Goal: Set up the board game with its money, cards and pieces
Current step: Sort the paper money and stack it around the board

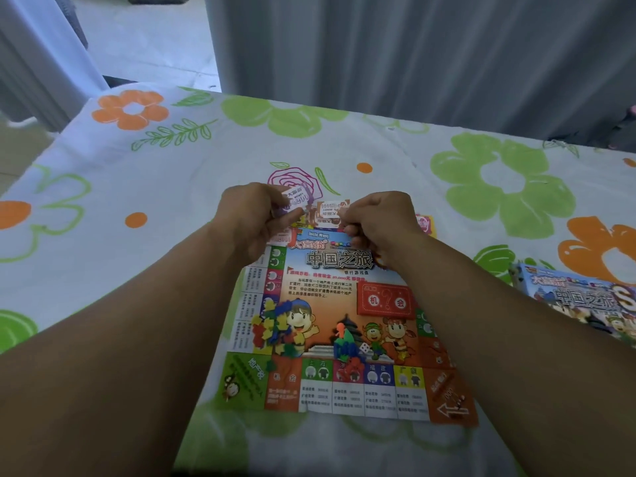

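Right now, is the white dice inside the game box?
No, the dice lies on the board, apart from the box at the right.

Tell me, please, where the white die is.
Head view: the white die lies on the game board, lower middle, just right of the blue pieces.

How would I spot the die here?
Find the board on the flowered cloth. Below its centre, right of the blue pieces, lies the die. It alone is a white dotted cube; its neighbours are coloured shapes.
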`<state>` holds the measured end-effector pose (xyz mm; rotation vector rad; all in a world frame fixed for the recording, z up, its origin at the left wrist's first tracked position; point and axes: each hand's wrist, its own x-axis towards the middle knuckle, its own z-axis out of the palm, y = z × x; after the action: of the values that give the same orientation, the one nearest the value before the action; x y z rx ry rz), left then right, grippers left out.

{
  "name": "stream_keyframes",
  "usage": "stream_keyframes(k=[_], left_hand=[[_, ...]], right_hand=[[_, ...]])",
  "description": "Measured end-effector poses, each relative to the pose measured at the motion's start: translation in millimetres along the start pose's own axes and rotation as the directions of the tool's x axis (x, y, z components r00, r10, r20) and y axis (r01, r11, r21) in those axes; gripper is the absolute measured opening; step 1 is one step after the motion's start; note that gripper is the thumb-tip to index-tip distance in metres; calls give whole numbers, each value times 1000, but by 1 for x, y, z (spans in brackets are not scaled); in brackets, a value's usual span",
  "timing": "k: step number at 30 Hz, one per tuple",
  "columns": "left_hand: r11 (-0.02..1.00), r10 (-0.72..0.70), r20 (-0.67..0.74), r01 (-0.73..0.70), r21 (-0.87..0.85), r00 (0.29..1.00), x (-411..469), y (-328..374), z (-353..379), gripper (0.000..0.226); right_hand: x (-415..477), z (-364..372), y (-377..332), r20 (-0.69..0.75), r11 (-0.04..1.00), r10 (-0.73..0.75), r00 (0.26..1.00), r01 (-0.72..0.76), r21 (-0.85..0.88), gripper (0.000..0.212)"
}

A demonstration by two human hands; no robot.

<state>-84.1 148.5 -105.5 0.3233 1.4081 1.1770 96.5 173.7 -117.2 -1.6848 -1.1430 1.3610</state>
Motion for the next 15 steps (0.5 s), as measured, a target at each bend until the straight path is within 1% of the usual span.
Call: stream_keyframes(k=[4, 7, 8, 9, 12, 13, 15], left_hand=[[1000, -11, 15, 11, 10, 1000, -2, 2, 0, 15], [999, -22, 49, 21, 28, 999, -2, 1, 2, 15], [999, -25, 61, 23, 44, 998, -2, 0, 2, 16], [998, -31, 75, 27, 60, 997, -2, -1, 3, 16], [994, -62, 108, 51, 98, 992, -4, -2, 6, 18], [992, -67, 119, 54, 110, 991, -5, -2, 7, 18], [990, -76, 147, 57, 128, 986, -7, -3, 10, 17]], right_hand=[[1, 7, 2, -6, 997, -1, 1000, 0, -80, 18], [5, 9, 5, -89, 976, -49, 995, 29, -218, 26], [5, 9, 5, -103, 973, -71, 992, 46, -226, 29], [4, 9, 3, -88, 979, -81, 993, 62, -192, 31], [-5, 8, -6, 49, 997, -77, 996, 78, -18, 36], [-7, 7, -8, 91, 996, -89, 992, 89, -2, 36], [-8, 6, -9, 130, 992, -123, 984, 124, -3, 28]])
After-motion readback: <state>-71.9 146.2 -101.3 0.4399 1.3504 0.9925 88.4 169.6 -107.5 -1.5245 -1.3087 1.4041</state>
